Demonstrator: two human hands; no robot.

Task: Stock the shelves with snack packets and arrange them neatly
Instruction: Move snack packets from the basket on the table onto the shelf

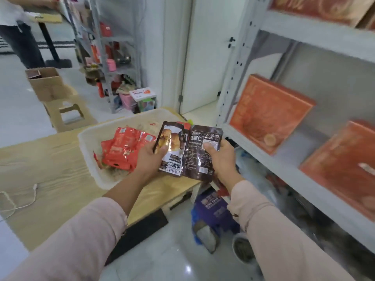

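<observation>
My left hand grips a dark brown snack packet with a chestnut picture, held upside down. Beside it my right hand pinches a second dark brown packet by its right edge, back side facing me. Both packets overlap slightly above the table's corner. A white plastic tray on the wooden table holds several red snack packets. The grey metal shelf stands to my right, carrying orange gift boxes.
Under the shelf sit a blue bag and clutter on the white floor. A white cable lies on the table's left. A cardboard box sits on a stool, another stocked rack stands behind, and a person is at the far left.
</observation>
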